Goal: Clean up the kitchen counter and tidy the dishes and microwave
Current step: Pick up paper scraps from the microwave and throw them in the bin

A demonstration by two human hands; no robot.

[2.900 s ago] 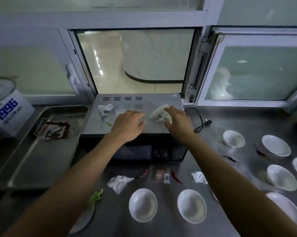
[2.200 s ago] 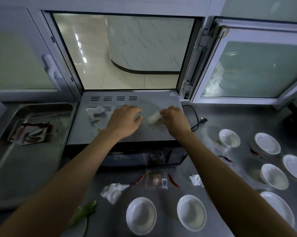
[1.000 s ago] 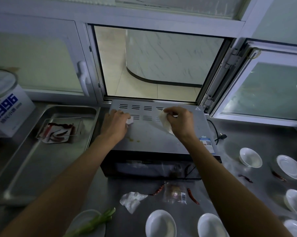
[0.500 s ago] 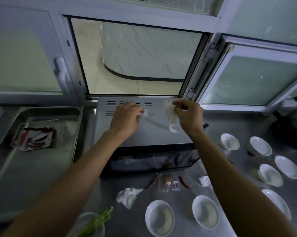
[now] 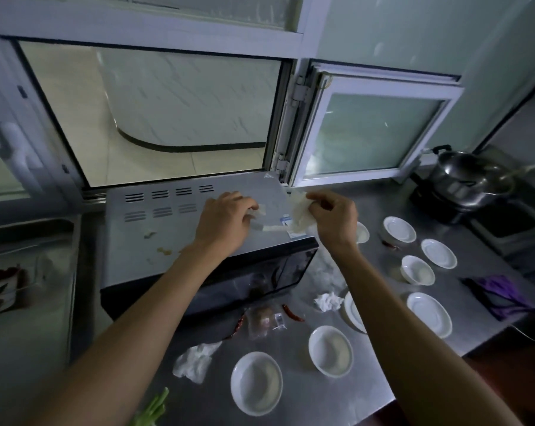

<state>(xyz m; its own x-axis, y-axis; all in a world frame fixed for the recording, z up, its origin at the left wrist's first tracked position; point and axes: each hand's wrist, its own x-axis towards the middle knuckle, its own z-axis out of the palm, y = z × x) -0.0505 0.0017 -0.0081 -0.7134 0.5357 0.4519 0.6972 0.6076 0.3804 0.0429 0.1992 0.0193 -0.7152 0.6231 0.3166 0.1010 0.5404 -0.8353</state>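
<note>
Head view: the left hand (image 5: 224, 221) pinches a small white tissue scrap (image 5: 257, 214) atop the grey metal microwave (image 5: 155, 241). Just right of it, the right hand (image 5: 333, 221) grips a crumpled white tissue (image 5: 298, 215).

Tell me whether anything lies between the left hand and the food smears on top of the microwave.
Nothing visible does. The left hand rests on the microwave top; the smears lie to its left across bare metal.

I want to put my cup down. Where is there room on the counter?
The steel counter is bare between the saucers and the purple cloth, and right of the microwave below the window. The microwave's left top has crumbs. In front of it is crowded: tissues, chillies, a wrapper, bowls.
</note>
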